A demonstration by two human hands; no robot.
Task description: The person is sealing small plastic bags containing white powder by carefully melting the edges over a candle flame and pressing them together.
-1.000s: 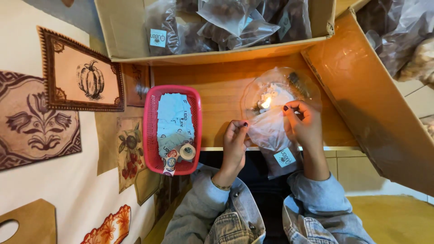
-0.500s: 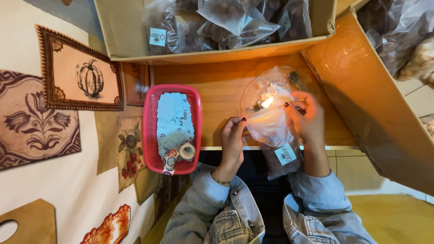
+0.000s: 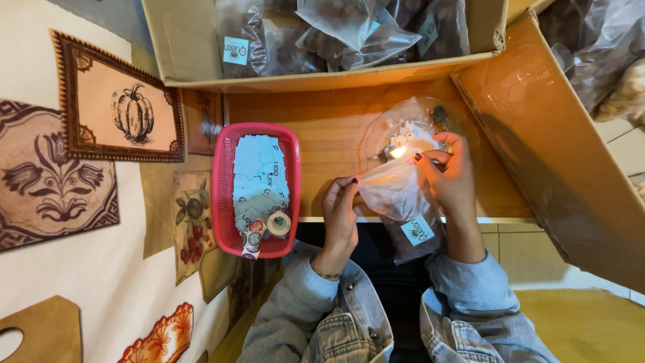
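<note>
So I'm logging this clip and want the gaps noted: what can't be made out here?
- Head view: the flame's glare washes out what sits in the glass dish.
- The clear bag's contents: hidden by both hands, left and right.
- Bags in the box: contents too dark, cut off by the top edge.

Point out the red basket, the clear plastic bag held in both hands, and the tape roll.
red basket (image 3: 224,195), head view, left wall
clear plastic bag (image 3: 396,191), head view, middle of film
tape roll (image 3: 278,222), head view, top face
</note>
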